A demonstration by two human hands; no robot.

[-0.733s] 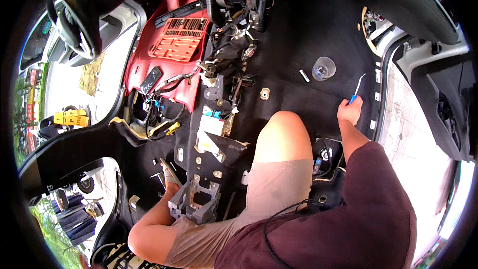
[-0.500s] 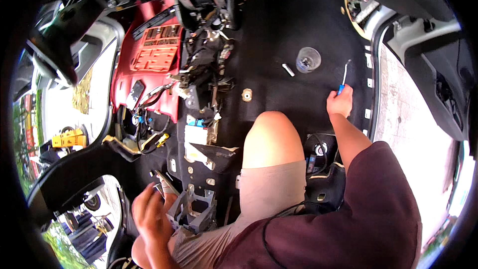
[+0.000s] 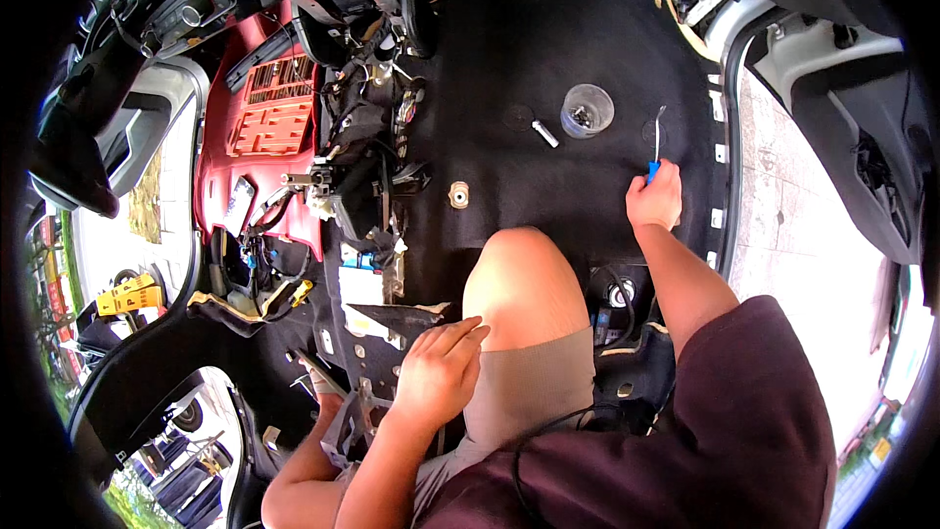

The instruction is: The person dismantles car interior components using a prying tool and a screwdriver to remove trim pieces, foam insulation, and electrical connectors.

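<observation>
Throughout the stripped car interior, black floor carpet (image 3: 529, 20). Along its left side, a red sheet (image 3: 213, 181), and just beside that, a tangled run of exposed wiring and brackets (image 3: 367, 127). Nearer, a bent bare leg (image 3: 524, 284). On the red sheet, an open orange-red tool case (image 3: 272, 129). By the thigh, the left hand (image 3: 438, 372), fingers bent and close together, palm hidden; cannot tell whether closed on anything or touching the leg. Farther right, the right hand (image 3: 655, 198), wrapped around the handle of a blue-handled hook tool (image 3: 653, 171), with thin metal shaft pointing forward over the carpet. Left of the tool, upright on the carpet, a clear cup (image 3: 587, 112) with small pieces (image 3: 582, 118) inside. Just left of the cup, lying flat, a silvery cylinder (image 3: 544, 133).
</observation>
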